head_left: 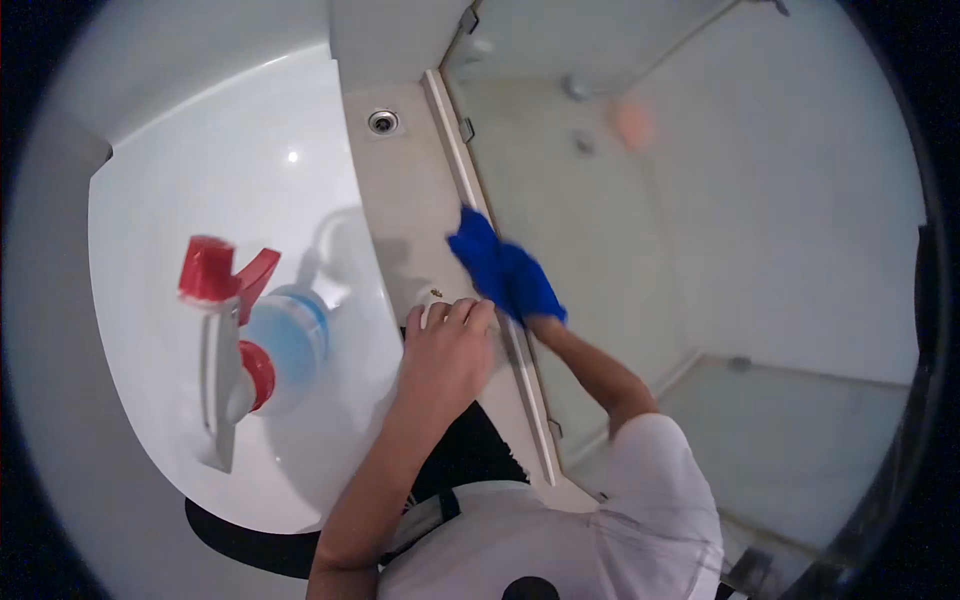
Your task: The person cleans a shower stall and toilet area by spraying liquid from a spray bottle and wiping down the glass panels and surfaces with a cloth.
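A bright blue cloth [505, 268] covers most of my right hand [545, 326], which presses it against the glass panel [600, 270] near its lower edge. Only the wrist shows; the fingers are hidden under the cloth. My left hand [450, 340] is beside it, back turned up, with fingers slightly apart and nothing visible in them. Its fingertips are close to the pale floor strip and the frame of the panel. To the left, a spray bottle [285, 345] with blue liquid and a red and white trigger head stands on a glossy white surface [200, 390].
A round metal drain [382, 122] sits in the floor strip. Metal hinges [467, 130] line the glass edge. Behind the glass are blurred fittings and an orange shape [632, 123]. A small brown speck [436, 293] lies near my left fingertips.
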`<state>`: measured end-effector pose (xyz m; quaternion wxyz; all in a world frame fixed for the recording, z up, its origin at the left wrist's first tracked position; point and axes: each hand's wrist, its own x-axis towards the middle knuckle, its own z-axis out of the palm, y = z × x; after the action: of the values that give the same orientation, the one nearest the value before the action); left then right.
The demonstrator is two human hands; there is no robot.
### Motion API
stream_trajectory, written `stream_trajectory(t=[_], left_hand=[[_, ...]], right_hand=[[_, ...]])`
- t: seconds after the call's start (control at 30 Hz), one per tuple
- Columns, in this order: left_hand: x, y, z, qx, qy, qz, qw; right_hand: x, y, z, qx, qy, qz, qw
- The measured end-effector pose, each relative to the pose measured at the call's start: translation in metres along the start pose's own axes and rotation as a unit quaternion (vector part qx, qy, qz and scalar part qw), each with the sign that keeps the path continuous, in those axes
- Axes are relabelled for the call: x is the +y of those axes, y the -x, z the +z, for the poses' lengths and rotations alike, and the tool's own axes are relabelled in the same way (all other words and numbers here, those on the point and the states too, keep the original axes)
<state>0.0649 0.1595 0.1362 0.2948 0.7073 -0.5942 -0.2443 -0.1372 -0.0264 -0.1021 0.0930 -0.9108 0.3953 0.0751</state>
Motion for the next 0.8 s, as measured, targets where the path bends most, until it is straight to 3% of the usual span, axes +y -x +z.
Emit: stream_trajectory(t=[0.13,0.23,0.37,0.57,0.8], left_hand=[[-0.004,0.004,0.001,0.016,-0.006,-0.001,1.000],[-0.007,0.003,0.000,-0.009,-0.037,0.002,0.999],[-0.005,-0.002,0.001,-0.035,-0.058,0.002,0.998],[0.001,-0.013,-0.008,-0.067,-0.056,-0.014,0.996],[-0.009,-0.027,0.000,-0.066,0.004,-0.055,0.996]], right_hand=[[-0.010,0.079,0.010,-0.080,-0.039,0.036,0.995],[-0.014,0.054,0.006,-0.055,-0.048,0.040,0.997],[-0.018,-0.066,-0.022,0.066,-0.053,0.022,0.996],[-0.027,-0.278,-0.123,0.244,-0.069,0.030,0.967],[-0.031,-0.408,-0.157,0.283,-0.118,0.083,0.948]])
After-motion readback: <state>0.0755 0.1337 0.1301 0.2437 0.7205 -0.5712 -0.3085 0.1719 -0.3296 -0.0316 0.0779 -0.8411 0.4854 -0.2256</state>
